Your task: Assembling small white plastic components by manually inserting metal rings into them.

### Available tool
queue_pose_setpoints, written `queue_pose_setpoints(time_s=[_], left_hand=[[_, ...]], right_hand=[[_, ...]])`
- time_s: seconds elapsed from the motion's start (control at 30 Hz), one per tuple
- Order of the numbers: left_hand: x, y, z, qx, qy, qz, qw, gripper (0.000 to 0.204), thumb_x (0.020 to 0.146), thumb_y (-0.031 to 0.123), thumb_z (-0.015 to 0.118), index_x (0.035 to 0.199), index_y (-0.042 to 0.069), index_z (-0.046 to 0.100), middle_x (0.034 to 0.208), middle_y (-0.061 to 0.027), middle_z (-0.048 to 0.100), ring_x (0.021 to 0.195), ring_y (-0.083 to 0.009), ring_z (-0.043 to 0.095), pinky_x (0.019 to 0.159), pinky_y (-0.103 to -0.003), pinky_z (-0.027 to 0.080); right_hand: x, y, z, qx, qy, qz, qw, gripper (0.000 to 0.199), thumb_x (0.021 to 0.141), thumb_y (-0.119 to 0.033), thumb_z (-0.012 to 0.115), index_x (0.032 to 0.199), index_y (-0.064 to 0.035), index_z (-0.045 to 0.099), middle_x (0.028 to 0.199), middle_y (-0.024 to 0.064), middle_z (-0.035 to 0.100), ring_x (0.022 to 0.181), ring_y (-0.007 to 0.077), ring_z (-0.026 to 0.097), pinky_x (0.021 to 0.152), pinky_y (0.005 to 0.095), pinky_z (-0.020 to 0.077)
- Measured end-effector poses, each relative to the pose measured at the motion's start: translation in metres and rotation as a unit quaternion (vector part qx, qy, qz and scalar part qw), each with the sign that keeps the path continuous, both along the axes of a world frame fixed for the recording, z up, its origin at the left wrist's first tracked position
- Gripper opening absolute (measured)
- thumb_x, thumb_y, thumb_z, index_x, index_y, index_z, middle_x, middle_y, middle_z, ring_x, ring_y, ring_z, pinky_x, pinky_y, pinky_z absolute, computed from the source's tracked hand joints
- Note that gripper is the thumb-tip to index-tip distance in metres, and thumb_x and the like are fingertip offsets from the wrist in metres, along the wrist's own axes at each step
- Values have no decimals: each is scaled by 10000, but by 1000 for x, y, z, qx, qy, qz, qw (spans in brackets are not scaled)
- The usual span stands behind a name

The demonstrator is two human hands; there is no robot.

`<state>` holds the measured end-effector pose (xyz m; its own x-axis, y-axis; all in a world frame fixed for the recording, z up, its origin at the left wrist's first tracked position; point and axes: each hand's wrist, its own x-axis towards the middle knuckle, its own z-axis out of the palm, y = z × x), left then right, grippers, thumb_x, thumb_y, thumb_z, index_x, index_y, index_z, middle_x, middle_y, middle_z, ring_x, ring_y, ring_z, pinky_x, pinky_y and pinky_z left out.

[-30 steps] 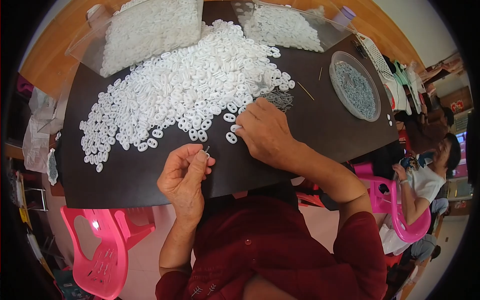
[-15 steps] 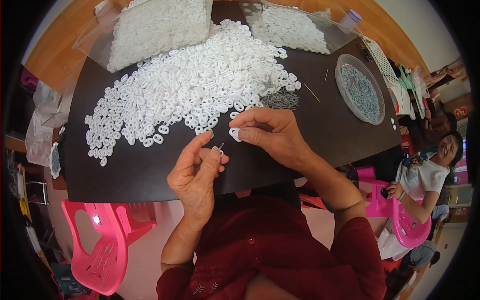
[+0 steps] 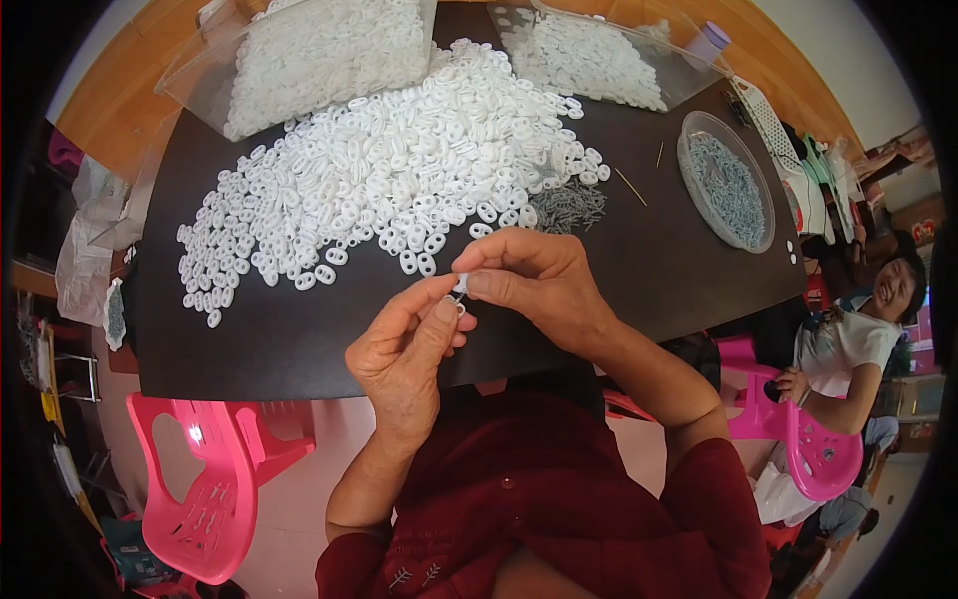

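My left hand (image 3: 399, 354) pinches a small white piece (image 3: 460, 308) with a thin grey screw standing up from it. My right hand (image 3: 544, 285) has another small white oval piece (image 3: 462, 284) between thumb and forefinger, right at the screw's tip. Fingertips of both hands meet there, so whether the screw has entered the second piece cannot be seen. Beyond my hands spreads a large heap of white two-hole ovals (image 3: 369, 165) on the dark table (image 3: 269, 349). A small pile of grey screws (image 3: 569, 208) lies at the heap's right edge.
Two clear bins of white pieces (image 3: 329, 70) (image 3: 589, 60) stand at the back. On the right is a round clear tub (image 3: 685, 185) of screws, near a thin stick (image 3: 631, 187). Pink chairs (image 3: 205, 489) (image 3: 823, 459) flank the table; a person sits at the right.
My right hand has come down and left, bringing its white piece to the screw in my left hand. The left hand has shifted slightly right. Two hands once apart now touch.
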<state>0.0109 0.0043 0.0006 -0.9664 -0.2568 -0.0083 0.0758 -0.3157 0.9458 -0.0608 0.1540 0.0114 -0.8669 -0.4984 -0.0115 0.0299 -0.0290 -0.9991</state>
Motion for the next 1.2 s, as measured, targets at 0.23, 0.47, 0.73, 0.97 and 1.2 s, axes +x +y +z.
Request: queue_pose_setpoints(time_s=[0.23, 0.47, 0.73, 0.97, 1.2], left_hand=[[-2, -7, -3, 109, -27, -22, 993, 230, 862, 16, 626, 1074, -72, 625, 785, -114, 668, 649, -130, 634, 536, -203, 461], [4, -7, -1, 128, -43, -36, 990, 209, 871, 39, 621, 1044, -78, 626, 808, -138, 664, 635, -149, 634, 525, -219, 458], [-23, 8, -15, 166, 33, 70, 983, 188, 890, 50, 596, 1033, -73, 593, 791, -143, 650, 646, -155, 601, 576, -244, 467], [-22, 2, -21, 173, 53, 91, 979, 194, 881, 44, 606, 1040, -67, 587, 793, -149, 657, 637, -138, 592, 582, -246, 465], [-18, 2, -20, 171, 66, 86, 979, 191, 882, 34, 598, 1040, -73, 585, 789, -152, 656, 636, -137, 584, 585, -242, 461]], right_hand=[[2, -7, 1, -68, -64, 0, 996, 126, 870, -50, 628, 979, 8, 654, 889, 27, 654, 802, 67, 585, 718, 213, 480], [4, -8, 1, 8, -25, 2, 1000, 84, 888, -26, 575, 947, 14, 619, 829, 19, 622, 759, 61, 564, 696, 215, 471], [-3, -26, -21, 26, 108, -124, 986, 83, 894, -12, 555, 953, 9, 609, 826, 25, 616, 739, 71, 560, 663, 221, 464], [24, 13, -10, 191, 466, -24, 863, 315, 649, -63, 759, 945, -54, 653, 841, 78, 577, 736, 264, 525, 611, 348, 444], [40, -4, -30, 241, 518, 36, 820, 325, 623, -70, 751, 922, -67, 623, 876, 60, 500, 752, 242, 464, 584, 335, 419]])
